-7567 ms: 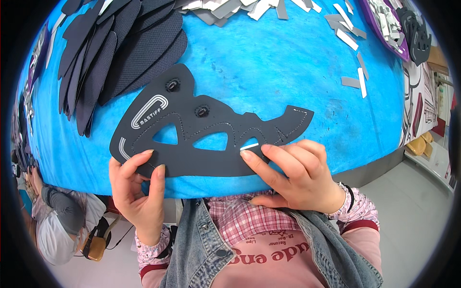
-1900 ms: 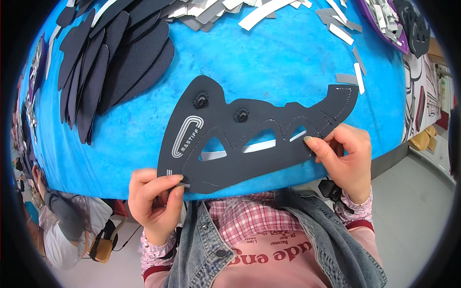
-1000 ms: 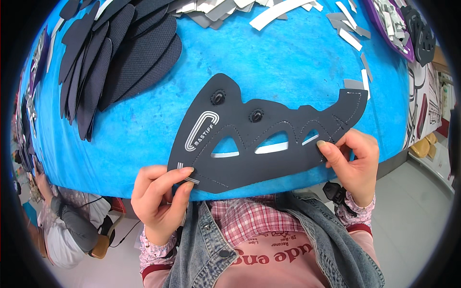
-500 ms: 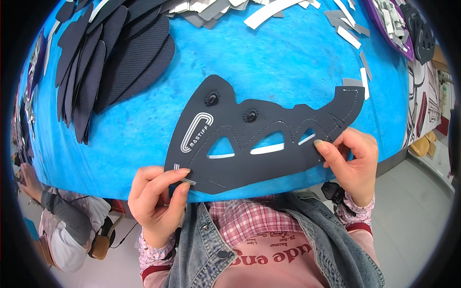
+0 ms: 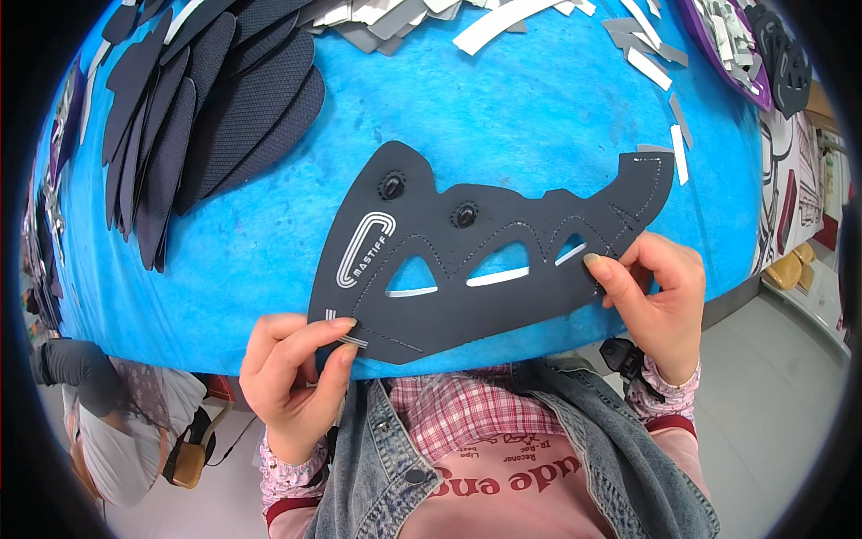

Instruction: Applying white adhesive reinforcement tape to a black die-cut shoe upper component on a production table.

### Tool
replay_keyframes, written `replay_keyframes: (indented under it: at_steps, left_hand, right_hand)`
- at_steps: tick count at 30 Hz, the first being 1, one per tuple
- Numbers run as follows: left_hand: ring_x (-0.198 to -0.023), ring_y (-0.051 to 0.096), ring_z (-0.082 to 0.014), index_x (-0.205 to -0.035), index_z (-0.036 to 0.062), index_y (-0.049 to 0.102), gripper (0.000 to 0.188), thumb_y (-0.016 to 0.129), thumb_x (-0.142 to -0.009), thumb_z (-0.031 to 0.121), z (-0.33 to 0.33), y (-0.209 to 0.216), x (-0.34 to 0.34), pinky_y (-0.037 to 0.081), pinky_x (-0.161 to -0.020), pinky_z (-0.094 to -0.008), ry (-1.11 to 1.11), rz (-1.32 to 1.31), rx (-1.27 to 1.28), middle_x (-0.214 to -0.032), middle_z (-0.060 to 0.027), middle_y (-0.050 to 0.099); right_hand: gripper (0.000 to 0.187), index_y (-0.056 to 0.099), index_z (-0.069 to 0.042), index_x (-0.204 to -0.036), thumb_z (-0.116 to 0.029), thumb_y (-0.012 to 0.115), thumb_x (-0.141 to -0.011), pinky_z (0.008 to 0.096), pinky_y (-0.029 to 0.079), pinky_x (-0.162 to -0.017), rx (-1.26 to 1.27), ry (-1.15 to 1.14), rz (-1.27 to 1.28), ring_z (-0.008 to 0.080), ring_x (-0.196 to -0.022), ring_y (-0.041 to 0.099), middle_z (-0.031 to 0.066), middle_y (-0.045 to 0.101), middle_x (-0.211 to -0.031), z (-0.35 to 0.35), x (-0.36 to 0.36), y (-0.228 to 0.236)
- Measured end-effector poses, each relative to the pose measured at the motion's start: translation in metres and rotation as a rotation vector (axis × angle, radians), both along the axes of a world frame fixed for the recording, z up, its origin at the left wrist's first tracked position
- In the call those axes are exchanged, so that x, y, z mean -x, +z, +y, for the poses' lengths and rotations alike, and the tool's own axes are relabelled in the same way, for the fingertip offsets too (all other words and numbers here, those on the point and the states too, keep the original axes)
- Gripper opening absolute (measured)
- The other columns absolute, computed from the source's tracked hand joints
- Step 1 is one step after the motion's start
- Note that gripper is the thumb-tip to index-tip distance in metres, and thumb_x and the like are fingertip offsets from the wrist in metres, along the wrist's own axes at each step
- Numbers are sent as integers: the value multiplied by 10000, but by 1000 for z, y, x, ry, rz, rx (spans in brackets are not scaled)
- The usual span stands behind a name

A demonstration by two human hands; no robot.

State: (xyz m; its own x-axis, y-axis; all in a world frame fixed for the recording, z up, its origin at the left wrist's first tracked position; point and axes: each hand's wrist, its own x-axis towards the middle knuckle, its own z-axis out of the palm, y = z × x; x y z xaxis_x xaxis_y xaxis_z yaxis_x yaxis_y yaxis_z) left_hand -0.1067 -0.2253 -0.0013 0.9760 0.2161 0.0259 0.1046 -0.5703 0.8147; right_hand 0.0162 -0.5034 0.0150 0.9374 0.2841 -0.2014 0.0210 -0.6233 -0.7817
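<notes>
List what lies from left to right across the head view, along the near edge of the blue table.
Left hand → small grey strip pinched at the corner → dark cut-out panel → right hand gripping its right end.

Bare blue table (image 5: 539, 117) between dark insoles (image 5: 206, 108) and grey strips (image 5: 646, 63).

I see a matt black cut panel (image 5: 485, 260), leather-like I think, with stitched seams and glossy studs (image 5: 391, 186), lying on a rough, mottled blue table cover (image 5: 503, 108).
</notes>
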Motion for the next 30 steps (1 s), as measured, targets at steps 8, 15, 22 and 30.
replay_keyframes:
  at_steps: [8,15,22,30]
  left_hand:
    - [-534,343,-30,-983,69,731,279,791,-716,14,-1,1,0,263,-469,-198,-3,5,-7,-815,-1,549]
    - [-529,341,-32,-986,68,731,281,788,-716,15,-1,0,-1,263,-466,-200,-11,3,-15,-816,-2,557]
    - [-524,337,-33,-985,67,731,283,788,-713,14,0,0,-1,261,-464,-201,-15,2,-15,-817,-3,559]
    - [-524,334,-28,-981,64,730,282,793,-712,11,0,0,-2,260,-465,-199,-15,-4,-26,-809,-2,550]
  right_hand:
    - [316,548,-15,-627,-123,790,-801,205,293,-409,17,14,-12,28,-458,453,-1,529,-544,-2,0,-1]
    - [333,538,-18,-617,-129,794,-798,205,289,-403,11,9,-23,30,-451,451,-2,526,-540,-2,0,-2]
    - [337,535,-17,-615,-127,794,-799,203,287,-403,9,9,-20,28,-452,440,-3,519,-538,-2,0,-2]
    - [315,542,-8,-629,-105,788,-799,209,277,-406,1,15,-10,26,-454,414,-9,504,-543,0,-1,-1]
